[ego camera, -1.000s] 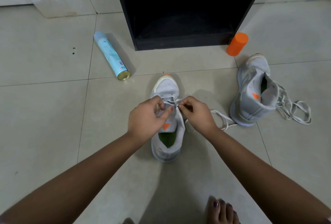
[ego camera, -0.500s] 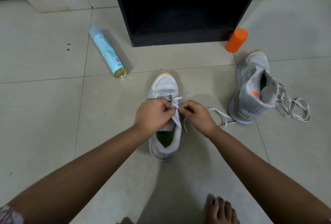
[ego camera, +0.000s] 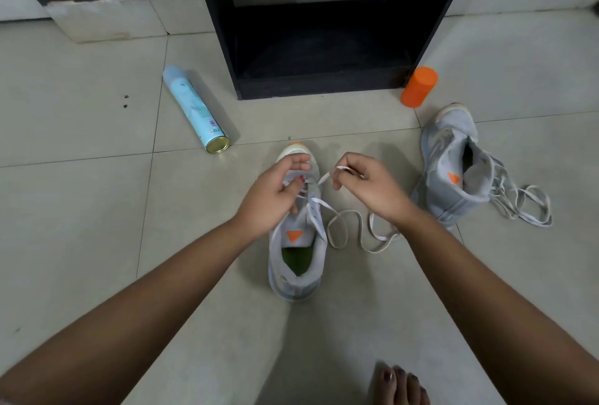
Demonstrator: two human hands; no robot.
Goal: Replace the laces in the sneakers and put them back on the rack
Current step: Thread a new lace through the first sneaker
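Note:
A grey sneaker [ego camera: 299,262] with an orange triangle on its tongue and a green insole stands on the floor, toe pointing away from me. My left hand [ego camera: 274,194] rests over its eyelets, fingers curled on the upper. My right hand [ego camera: 364,189] pinches the end of the white lace [ego camera: 343,229], which runs from the eyelets and loops loosely on the tiles to the right. A second grey sneaker [ego camera: 453,164] stands at the right, its own loose lace [ego camera: 525,207] trailing beside it. The black rack [ego camera: 324,31] is straight ahead.
A light blue spray can [ego camera: 194,109] lies on the tiles at the left. An orange cap [ego camera: 418,87] stands by the rack's right corner. My bare foot [ego camera: 400,385] shows at the bottom edge. A raised plinth runs along the back left.
My right hand has pulled away to the right, drawing the lace end out from the eyelets. My left hand has shifted toward the toe. More lace now lies loose on the floor.

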